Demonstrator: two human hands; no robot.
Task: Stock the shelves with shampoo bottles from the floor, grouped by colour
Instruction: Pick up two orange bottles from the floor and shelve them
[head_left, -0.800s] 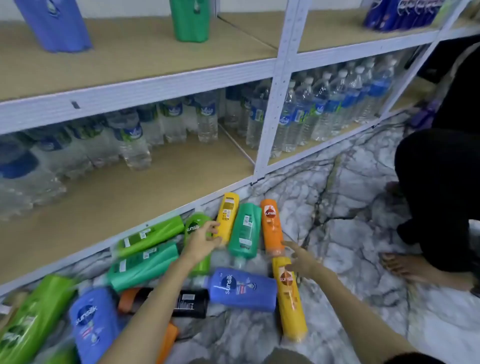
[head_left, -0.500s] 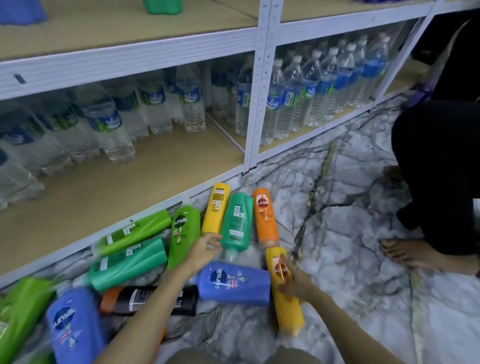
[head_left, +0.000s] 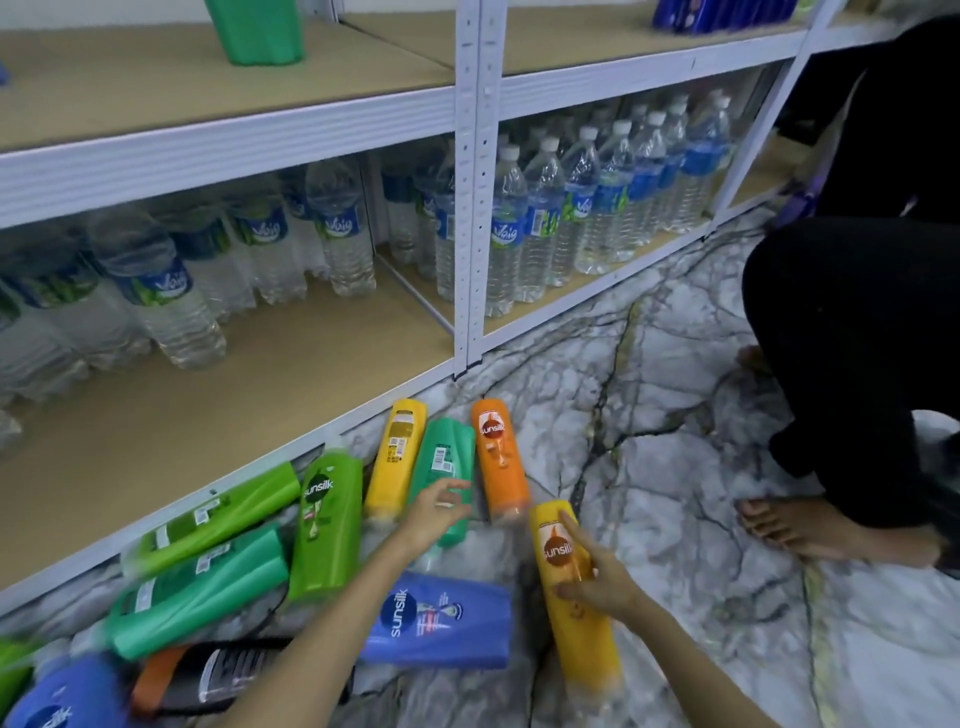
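Observation:
Several shampoo bottles lie on the marble floor in front of the white shelf unit (head_left: 471, 208). My right hand (head_left: 592, 577) grips a yellow bottle (head_left: 584, 644), index finger laid along its label. My left hand (head_left: 436, 512) hovers with relaxed fingers over the lower end of a teal bottle (head_left: 448, 457), holding nothing. Beside that bottle lie another yellow bottle (head_left: 395, 457) and an orange one (head_left: 498, 457). A blue bottle (head_left: 441, 618) lies between my forearms. To the left are light green (head_left: 327, 530), teal (head_left: 202, 587) and black (head_left: 228, 670) bottles. A green bottle (head_left: 257, 31) stands on the upper shelf.
Clear water bottles (head_left: 540, 218) fill the back of the bottom shelf, whose bare wooden front (head_left: 260, 395) faces me. Blue bottles (head_left: 722, 13) stand on the upper right shelf. A person in black crouches at the right, bare foot (head_left: 795, 530) on the floor.
My right hand went from reaching to gripping the near yellow bottle. My left hand shifted right from the light green bottle toward the teal one. The view tilted up a little.

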